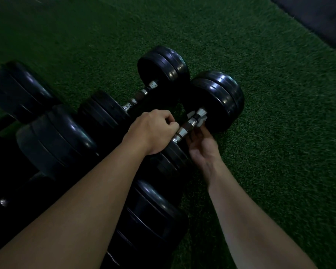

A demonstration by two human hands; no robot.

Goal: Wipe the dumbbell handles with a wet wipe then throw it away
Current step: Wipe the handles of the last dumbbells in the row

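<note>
Two black dumbbells lie side by side on green turf. The nearer dumbbell (217, 100) has a chrome handle (184, 131) running down toward me. A white wet wipe (199, 118) is wrapped around the far end of that handle, by the weight plate. My right hand (200, 150) reaches under the handle from the right, its fingers on the wipe. My left hand (153, 131) is a closed fist resting on the near end of the same handle. The second dumbbell (163, 65) lies behind, its handle (140, 96) untouched.
More black dumbbells (54, 138) are stacked at the left and below my arms (153, 212). Green artificial turf (279, 133) spreads to the right and beyond. A dark mat edge (318, 16) crosses the top right corner.
</note>
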